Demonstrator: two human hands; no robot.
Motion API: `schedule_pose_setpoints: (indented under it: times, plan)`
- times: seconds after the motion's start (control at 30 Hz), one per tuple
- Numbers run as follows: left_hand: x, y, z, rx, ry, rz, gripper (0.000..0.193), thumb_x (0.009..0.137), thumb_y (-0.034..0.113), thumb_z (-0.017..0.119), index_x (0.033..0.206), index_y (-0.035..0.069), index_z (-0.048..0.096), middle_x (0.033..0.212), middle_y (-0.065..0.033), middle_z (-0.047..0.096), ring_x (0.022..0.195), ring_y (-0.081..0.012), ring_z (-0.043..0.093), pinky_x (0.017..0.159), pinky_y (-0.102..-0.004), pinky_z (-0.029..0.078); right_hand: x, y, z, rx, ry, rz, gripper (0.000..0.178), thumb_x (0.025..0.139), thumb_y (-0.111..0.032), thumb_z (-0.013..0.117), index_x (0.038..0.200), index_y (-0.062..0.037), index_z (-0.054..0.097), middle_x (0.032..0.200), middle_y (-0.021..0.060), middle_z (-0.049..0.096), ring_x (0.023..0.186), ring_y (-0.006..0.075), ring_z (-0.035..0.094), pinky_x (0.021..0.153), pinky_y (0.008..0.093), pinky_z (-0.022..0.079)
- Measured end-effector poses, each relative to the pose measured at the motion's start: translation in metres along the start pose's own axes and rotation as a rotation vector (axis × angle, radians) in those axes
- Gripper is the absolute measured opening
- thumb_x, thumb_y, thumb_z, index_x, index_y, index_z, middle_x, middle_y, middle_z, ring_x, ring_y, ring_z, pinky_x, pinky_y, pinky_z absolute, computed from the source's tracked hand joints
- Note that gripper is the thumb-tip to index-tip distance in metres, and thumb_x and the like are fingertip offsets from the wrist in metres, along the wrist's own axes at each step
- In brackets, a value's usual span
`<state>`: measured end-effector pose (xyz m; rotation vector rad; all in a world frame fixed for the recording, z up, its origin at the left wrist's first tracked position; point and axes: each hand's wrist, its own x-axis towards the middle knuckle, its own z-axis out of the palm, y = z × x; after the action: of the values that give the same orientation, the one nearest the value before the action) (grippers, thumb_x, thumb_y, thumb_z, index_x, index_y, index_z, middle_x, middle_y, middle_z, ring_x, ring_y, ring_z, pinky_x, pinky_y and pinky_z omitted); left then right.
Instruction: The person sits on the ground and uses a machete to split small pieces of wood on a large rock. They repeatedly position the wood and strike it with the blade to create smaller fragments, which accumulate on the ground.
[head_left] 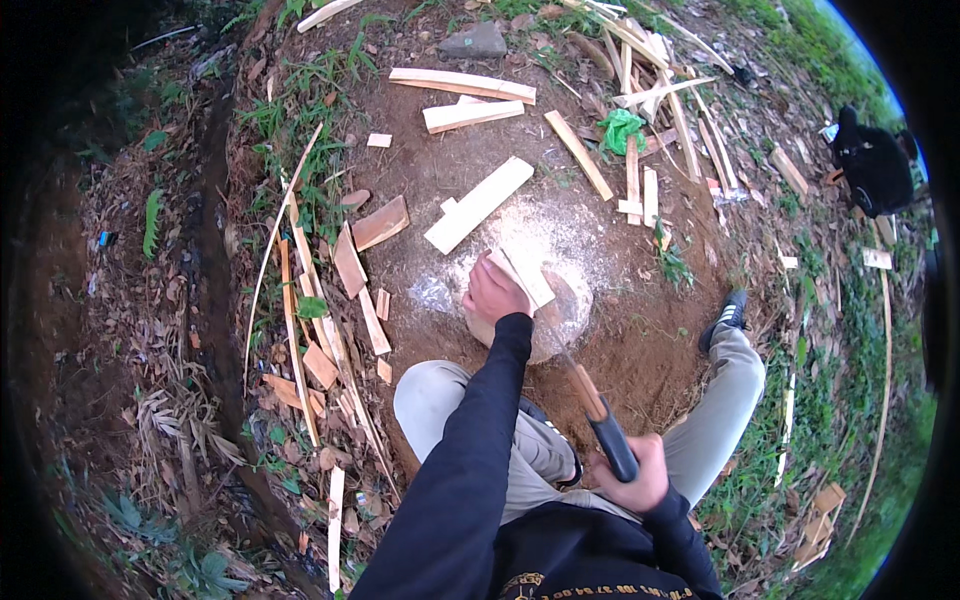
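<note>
On a round chopping stump (548, 346) dusted with pale shavings, my left hand (497, 290) is closed on a short pale wood block (530, 278). The block's lower end is hidden behind my fingers. My right hand (638, 476), low and close to my body, grips a machete (599, 412) by the black end of its wood-and-black handle. Its thin blade shows nearly edge-on and points up toward the stump, its tip close to the block. I cannot tell whether the blade touches the wood.
Beyond the stump lies a wide pale board (480, 205). Offcuts (381, 222) and long strips (291, 340) lie at the left. A pile of wood strips (650, 70), a green plastic bag (622, 130) and a black bag (874, 163) are at the far right. My legs flank the stump's near side.
</note>
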<state>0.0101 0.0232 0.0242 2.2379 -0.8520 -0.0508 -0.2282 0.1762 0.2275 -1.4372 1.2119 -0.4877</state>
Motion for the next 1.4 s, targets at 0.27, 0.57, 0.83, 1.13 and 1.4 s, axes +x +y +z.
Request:
schedule_pose_setpoints:
  times: [0.27,0.57,0.83,1.13,1.4]
  plan:
    - [0.002,0.008,-0.002,-0.119,0.086,-0.023,0.032,0.102,0.026,0.037,0.121,0.01,0.057,0.116,-0.0082,0.062,0.11,-0.0232,0.057,0.098,-0.0402,0.029,0.011,0.013,-0.008,0.067,0.006,-0.013,0.025,0.071,-0.007,0.072,0.059,-0.0014,0.052,0.048,0.0047,0.046,0.043,0.0107,0.046,0.045,0.0296,0.036]
    - [0.003,0.01,0.003,-0.114,0.174,0.045,0.027,0.099,0.023,0.04,0.117,0.011,0.056,0.113,-0.0084,0.06,0.113,-0.0269,0.054,0.101,-0.0438,0.028,-0.032,0.009,-0.012,0.168,0.311,-0.046,0.027,0.073,-0.008,0.074,0.062,-0.0046,0.05,0.055,-0.0015,0.046,0.051,0.0082,0.043,0.049,0.028,0.037]
    - [0.007,0.001,-0.002,-0.095,0.13,0.017,0.027,0.099,0.022,0.04,0.118,0.012,0.056,0.113,-0.0071,0.06,0.111,-0.0255,0.054,0.099,-0.0426,0.029,0.017,0.005,0.006,0.028,0.079,0.022,0.028,0.07,-0.007,0.073,0.059,-0.0045,0.047,0.054,0.0024,0.047,0.05,0.0113,0.045,0.05,0.03,0.037]
    - [0.003,0.009,-0.001,-0.109,0.088,-0.014,0.026,0.099,0.023,0.04,0.116,0.014,0.057,0.113,-0.0054,0.061,0.111,-0.0234,0.054,0.098,-0.0431,0.027,0.06,0.038,0.037,0.083,0.241,-0.192,0.027,0.072,-0.007,0.075,0.068,-0.0057,0.049,0.058,0.0006,0.046,0.053,0.0104,0.045,0.051,0.0303,0.04]
    - [0.0,-0.011,0.001,-0.109,0.136,0.037,0.025,0.097,0.02,0.044,0.118,0.014,0.058,0.111,-0.0046,0.063,0.108,-0.0212,0.056,0.096,-0.0414,0.029,-0.014,0.015,-0.002,0.072,0.069,0.0,0.026,0.068,-0.005,0.071,0.059,-0.0069,0.047,0.057,-0.0011,0.05,0.055,0.0077,0.049,0.053,0.0263,0.041]
